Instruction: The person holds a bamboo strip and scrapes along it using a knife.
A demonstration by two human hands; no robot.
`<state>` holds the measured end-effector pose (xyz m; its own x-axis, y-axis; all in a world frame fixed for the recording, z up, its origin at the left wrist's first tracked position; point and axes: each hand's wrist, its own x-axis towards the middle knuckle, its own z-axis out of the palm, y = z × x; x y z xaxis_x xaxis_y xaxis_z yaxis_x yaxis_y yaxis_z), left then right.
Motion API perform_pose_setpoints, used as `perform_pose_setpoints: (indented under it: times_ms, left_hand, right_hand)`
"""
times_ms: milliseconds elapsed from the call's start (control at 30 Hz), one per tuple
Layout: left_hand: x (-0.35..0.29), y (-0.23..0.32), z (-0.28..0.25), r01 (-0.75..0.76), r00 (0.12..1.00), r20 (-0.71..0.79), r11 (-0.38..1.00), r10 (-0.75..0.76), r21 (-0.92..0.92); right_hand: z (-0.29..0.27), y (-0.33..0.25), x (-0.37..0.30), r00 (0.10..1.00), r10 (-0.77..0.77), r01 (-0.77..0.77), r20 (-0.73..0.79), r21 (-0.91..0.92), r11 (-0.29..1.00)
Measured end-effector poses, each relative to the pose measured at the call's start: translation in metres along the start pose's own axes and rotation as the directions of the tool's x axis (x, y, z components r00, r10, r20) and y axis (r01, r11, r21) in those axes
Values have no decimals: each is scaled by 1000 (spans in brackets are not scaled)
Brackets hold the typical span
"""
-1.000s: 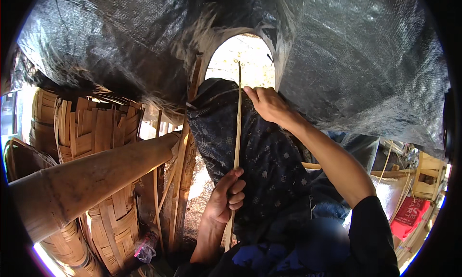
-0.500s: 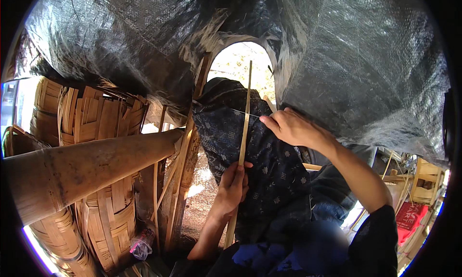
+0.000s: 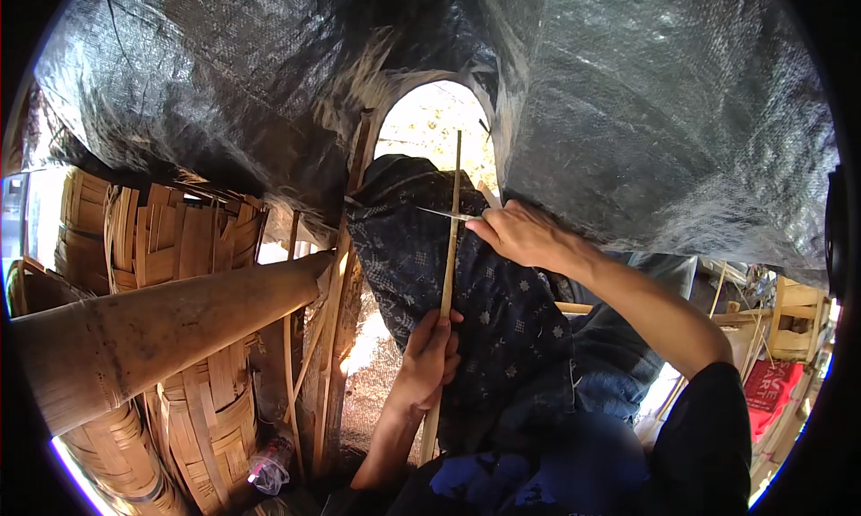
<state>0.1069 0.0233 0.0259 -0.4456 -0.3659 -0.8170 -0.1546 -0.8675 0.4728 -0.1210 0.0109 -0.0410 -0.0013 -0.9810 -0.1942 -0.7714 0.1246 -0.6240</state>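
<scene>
Left hand [image 3: 430, 354]: fingers folded closed round the lower part of a thin pale bamboo strip [image 3: 451, 256], thumb along it. Strip runs nearly upright over the dark patterned cloth [image 3: 421, 265] on the lap, upper end against the bright arched opening [image 3: 430, 126]. Right hand [image 3: 525, 233]: fingers curled closed on a small knife [image 3: 438, 213], grip mostly hidden by the hand; narrow blade points left and crosses the strip above the left hand. Depth of any cut: cannot tell. Writing: pale block lettering on a red bag [image 3: 771, 395], far right. Left side: thick bamboo pole [image 3: 179, 323] in front of woven baskets [image 3: 193, 238].
</scene>
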Motion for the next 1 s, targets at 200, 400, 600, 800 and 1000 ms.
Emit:
perform_pose_setpoints:
  times_ms: [200, 400, 600, 800, 1000]
  left_hand:
    - [0, 2, -2, 5, 1000, -21, 1000, -5, -2]
    - [-3, 1, -1, -28, 997, -64, 995, 34, 96]
    - [-4, 3, -1, 14, 997, -80, 999, -10, 50]
    - [-5, 2, -5, 34, 999, -39, 999, -35, -19]
    - [6, 11, -17, 87, 991, 114, 974, -64, -210]
  right_hand:
    - [37, 19, -20, 833, -390, 361, -393, -148, 921]
    - [21, 4, -6, 962, -161, 172, -219, 34, 984]
    - [44, 19, 5, 991, -75, 85, -112, 85, 993]
    - [57, 37, 35, 983, -21, 22, -184, 3, 1000]
    - [56, 52, 37, 724, -427, 305, -541, -303, 903]
